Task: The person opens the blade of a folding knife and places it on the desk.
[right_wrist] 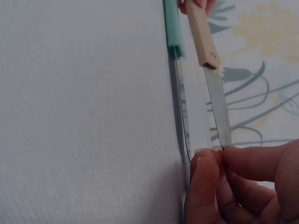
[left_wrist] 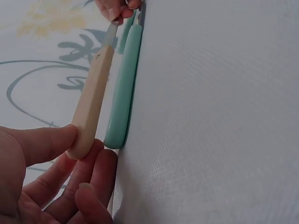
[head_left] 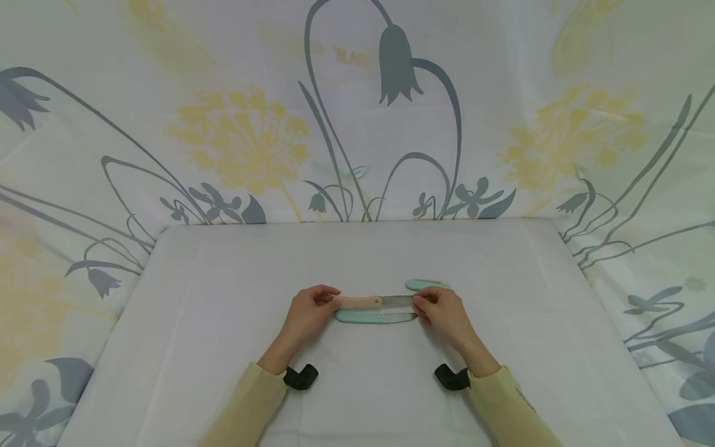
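A folding knife with a beige handle [head_left: 357, 302] is unfolded and held level between my two hands. My left hand [head_left: 311, 310] pinches the rounded end of its handle between thumb and fingers. At the other end, my right hand [head_left: 445, 311] pinches the tip of the metal blade [right_wrist: 217, 107], which hides the tip. Just nearer to me, a mint-green folding knife [head_left: 359, 317] lies unfolded on the white surface, its blade pointing right. Behind my right hand is another mint-green folding knife [head_left: 420, 284], partly covered by the fingers.
The white table surface [head_left: 234, 267] spreads around the knives. Floral-patterned cloth [head_left: 491, 112] rises behind it and along both sides. A black wrist device [head_left: 301, 377] sits at my left cuff, and another black device [head_left: 451, 377] at my right.
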`<act>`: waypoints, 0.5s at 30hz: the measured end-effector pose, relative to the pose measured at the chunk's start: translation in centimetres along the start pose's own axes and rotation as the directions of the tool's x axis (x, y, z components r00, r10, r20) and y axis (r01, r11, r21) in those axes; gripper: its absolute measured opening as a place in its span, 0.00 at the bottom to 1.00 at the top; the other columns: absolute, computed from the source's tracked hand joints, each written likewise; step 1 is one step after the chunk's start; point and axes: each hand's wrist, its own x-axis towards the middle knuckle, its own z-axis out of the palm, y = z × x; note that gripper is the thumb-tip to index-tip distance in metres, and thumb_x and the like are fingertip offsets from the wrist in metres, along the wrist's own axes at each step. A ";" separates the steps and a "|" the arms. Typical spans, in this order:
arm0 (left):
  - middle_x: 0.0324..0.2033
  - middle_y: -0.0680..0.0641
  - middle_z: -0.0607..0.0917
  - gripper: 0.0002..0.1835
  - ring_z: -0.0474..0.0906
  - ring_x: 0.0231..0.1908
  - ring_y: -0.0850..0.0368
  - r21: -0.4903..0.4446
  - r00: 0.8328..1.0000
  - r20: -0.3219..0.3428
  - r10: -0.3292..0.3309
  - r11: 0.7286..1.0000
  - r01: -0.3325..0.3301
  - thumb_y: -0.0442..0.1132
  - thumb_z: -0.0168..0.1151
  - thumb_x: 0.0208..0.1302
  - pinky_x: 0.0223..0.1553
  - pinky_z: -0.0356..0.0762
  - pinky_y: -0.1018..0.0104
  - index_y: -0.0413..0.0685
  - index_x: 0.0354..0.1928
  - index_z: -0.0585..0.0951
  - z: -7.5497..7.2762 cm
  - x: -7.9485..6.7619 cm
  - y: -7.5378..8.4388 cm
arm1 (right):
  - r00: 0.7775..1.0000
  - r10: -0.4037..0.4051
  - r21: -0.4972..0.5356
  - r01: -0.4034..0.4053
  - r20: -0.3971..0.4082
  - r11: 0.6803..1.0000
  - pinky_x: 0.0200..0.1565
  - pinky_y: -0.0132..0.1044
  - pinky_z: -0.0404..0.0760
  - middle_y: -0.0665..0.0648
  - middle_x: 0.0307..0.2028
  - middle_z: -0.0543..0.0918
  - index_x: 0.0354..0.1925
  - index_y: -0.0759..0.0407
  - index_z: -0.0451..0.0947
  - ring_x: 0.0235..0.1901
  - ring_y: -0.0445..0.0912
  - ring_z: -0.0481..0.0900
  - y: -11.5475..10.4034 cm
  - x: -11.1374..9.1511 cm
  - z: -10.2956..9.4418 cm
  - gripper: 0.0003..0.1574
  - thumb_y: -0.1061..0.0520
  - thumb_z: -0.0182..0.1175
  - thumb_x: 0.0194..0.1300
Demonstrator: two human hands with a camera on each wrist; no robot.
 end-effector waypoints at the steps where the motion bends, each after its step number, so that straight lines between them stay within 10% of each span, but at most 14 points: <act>1: 0.36 0.50 0.86 0.08 0.82 0.37 0.56 0.012 1.000 0.002 0.004 1.000 -0.004 0.38 0.69 0.63 0.45 0.77 0.57 0.46 0.43 0.86 0.0 0.0 0.0 | 1.000 -0.002 -0.016 0.002 0.001 1.000 0.32 0.33 0.79 0.57 0.30 0.84 0.44 0.68 0.82 0.29 0.45 0.79 0.1 0.1 0.0 0.11 0.60 0.60 0.71; 15: 0.30 0.54 0.84 0.05 0.76 0.29 0.59 0.134 1.000 0.001 0.021 0.991 -0.021 0.41 0.72 0.61 0.35 0.73 0.62 0.50 0.37 0.89 0.0 0.3 0.0 | 0.998 -0.064 -0.243 0.056 -0.025 0.968 0.27 0.35 0.73 0.51 0.24 0.80 0.38 0.61 0.84 0.24 0.43 0.74 0.4 0.8 0.2 0.06 0.59 0.66 0.64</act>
